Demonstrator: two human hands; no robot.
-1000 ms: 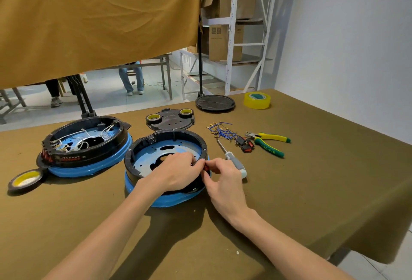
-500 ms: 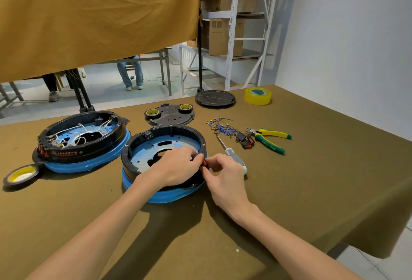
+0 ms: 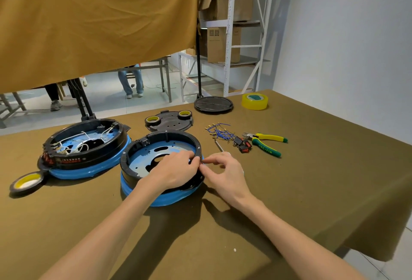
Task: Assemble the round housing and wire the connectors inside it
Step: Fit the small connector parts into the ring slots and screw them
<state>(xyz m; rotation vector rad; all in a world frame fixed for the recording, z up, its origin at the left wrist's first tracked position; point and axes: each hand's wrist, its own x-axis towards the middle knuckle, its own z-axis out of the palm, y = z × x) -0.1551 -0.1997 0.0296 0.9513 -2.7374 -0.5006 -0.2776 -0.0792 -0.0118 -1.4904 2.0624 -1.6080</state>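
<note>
Right, head view. Housing sits on table centre, blue base, black ring, open top. Left hand curled over ring at its 3 o'clock; right hand meets it from outside, fingertips pinching small red part at rim. Hands together. Second housing, wired, at 9 o'clock. Wires, switches, pliers at 2 o'clock. Tape far at 1 o'clock.

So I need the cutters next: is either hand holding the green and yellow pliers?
No, the pliers lie on the table, apart from both hands.
</note>
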